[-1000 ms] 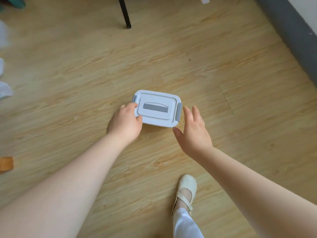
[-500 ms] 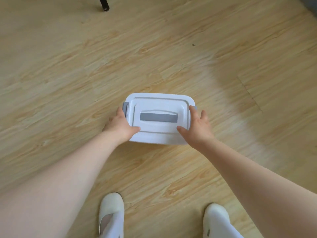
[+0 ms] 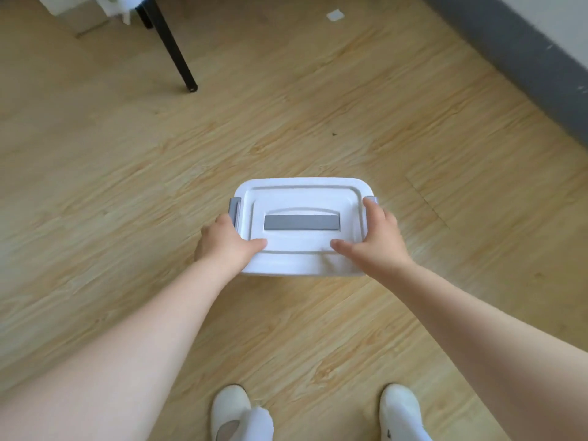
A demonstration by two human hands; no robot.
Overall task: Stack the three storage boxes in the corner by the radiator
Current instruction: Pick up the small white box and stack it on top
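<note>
One white storage box (image 3: 302, 198) with a grey handle strip and grey side clips is in front of me over the wooden floor. My left hand (image 3: 227, 245) grips its left end, thumb lying on the lid. My right hand (image 3: 377, 240) grips its right end, fingers over the right clip and thumb on the lid. Whether the box rests on the floor or is just off it, I cannot tell. No other storage box and no radiator are in view.
A black furniture leg (image 3: 173, 49) slants down to the floor at the upper left, with white cloth above it. A dark grey skirting board (image 3: 521, 55) runs along the wall at the upper right. A white scrap (image 3: 335, 15) lies on the floor. My white shoes (image 3: 234, 412) stand below.
My right hand went from open beside the box to closed on its right end, and my left hand kept its grip. The view tilted up, bringing the furniture leg and skirting board back in.
</note>
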